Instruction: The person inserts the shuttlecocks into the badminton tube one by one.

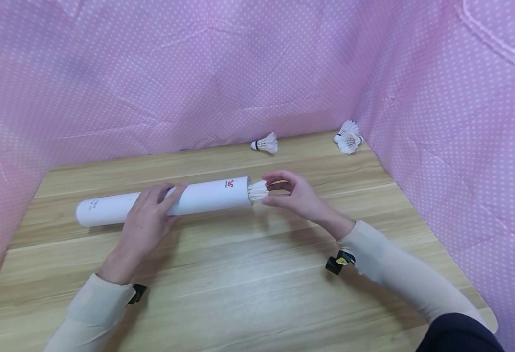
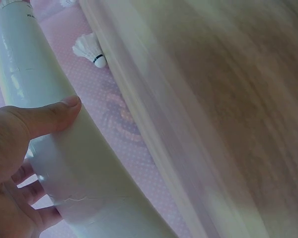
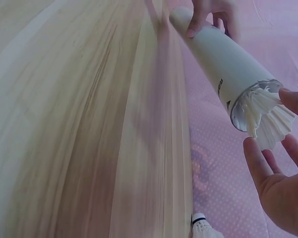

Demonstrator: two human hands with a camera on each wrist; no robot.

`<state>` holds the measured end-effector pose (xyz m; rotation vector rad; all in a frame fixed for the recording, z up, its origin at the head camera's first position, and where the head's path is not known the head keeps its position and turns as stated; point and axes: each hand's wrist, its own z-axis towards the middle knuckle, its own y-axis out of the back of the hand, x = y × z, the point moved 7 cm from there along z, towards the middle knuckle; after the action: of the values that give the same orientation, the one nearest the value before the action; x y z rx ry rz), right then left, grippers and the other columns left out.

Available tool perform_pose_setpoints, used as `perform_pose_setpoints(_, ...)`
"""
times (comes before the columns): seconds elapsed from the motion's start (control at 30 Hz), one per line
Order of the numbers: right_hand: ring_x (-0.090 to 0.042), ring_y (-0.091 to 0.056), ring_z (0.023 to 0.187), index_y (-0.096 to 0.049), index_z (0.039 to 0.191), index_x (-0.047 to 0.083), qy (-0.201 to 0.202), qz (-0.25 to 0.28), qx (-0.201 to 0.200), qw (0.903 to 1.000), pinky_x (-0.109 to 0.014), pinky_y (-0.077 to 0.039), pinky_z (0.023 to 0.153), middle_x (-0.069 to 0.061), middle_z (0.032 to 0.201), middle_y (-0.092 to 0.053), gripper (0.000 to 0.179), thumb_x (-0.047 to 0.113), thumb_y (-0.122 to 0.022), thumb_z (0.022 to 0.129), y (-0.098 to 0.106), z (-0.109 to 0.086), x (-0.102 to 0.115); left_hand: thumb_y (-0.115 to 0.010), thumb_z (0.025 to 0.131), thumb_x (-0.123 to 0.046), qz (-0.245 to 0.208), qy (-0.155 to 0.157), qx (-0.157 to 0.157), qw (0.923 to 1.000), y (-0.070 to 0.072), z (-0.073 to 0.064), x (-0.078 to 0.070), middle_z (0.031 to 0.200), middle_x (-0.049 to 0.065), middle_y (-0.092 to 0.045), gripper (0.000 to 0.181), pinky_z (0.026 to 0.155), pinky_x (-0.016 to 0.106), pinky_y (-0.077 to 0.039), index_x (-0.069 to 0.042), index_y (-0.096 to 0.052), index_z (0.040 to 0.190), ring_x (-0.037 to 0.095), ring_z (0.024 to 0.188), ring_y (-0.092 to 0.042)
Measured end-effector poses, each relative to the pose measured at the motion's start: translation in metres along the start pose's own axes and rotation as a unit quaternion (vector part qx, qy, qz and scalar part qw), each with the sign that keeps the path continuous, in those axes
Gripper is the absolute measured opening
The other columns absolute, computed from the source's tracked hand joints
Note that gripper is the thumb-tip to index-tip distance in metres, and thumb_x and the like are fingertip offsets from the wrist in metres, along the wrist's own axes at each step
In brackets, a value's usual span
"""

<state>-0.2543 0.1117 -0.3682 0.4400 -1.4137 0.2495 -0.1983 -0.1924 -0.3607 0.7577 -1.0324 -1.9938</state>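
Note:
A long white tube point(image 1: 209, 195) with a red mark near its right end lies across my left hand's grip. My left hand point(image 1: 146, 220) holds it around the middle, thumb on one side and fingers on the other in the left wrist view. From the tube's mouth pokes the feathered skirt of a shuttlecock point(image 3: 270, 119), its cork hidden inside. At that end, my right hand point(image 1: 299, 196) pinches the skirt's rim between thumb and fingertips.
One shuttlecock point(image 1: 266, 143) lies on its side at the back edge of the wooden table point(image 1: 248, 293). More shuttlecocks point(image 1: 348, 138) overlap in the back right corner. Pink dotted cloth point(image 1: 257, 73) walls the back and sides.

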Motion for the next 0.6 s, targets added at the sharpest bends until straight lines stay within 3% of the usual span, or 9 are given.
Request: perform_pose_setpoints(0.6, -0.029, -0.062, 0.116, -0.059, 0.131, -0.002, 0.003, 0.008, -0.002, 1.0, -0.037, -0.056, 0.092, -0.014, 0.125, -0.062, 0.052, -0.003, -0.079, 0.083, -0.0081, 0.0073, -0.0001, -0.091, 0.061, 0.008, -0.001, 0.008, -0.002, 1.0, 0.0017, -0.0006, -0.0001, 0.13, 0.024, -0.055, 0.092, 0.101, 0.057, -0.043, -0.013, -0.056, 0.143, 0.045, 0.116, -0.051)
